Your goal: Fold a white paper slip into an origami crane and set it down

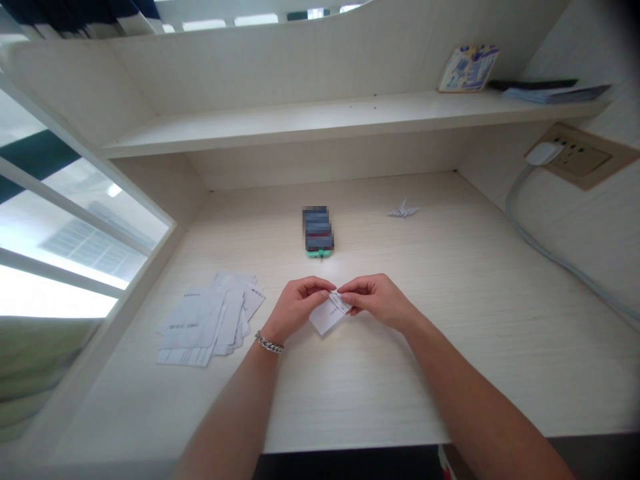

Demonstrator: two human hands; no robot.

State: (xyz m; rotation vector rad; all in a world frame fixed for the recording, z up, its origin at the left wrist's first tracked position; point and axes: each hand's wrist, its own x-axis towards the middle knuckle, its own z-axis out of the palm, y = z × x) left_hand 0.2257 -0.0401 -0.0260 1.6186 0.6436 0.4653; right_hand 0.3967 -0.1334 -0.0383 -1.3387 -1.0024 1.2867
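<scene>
A small folded sheet of white paper point(327, 317) with printed marks is held between both hands over the desk. My left hand point(300, 303) pinches its upper left edge, and a chain bracelet circles that wrist. The fingers of my right hand point(377, 300) close on its upper right edge, where a printed flap shows. Both sets of fingertips nearly meet at the top of the paper and hide part of it. To the left of my hands lies a loose pile of printed white paper sheets point(200, 323). A folded paper crane point(403, 211) sits toward the back right.
A phone point(319, 230) with a blurred screen and green lower edge lies beyond my hands. Above the desk runs a shelf point(280, 127) holding a small colourful packet point(469, 69) and flat booklets point(555, 93). A cable point(550, 257) hangs from the wall socket point(583, 157) at right.
</scene>
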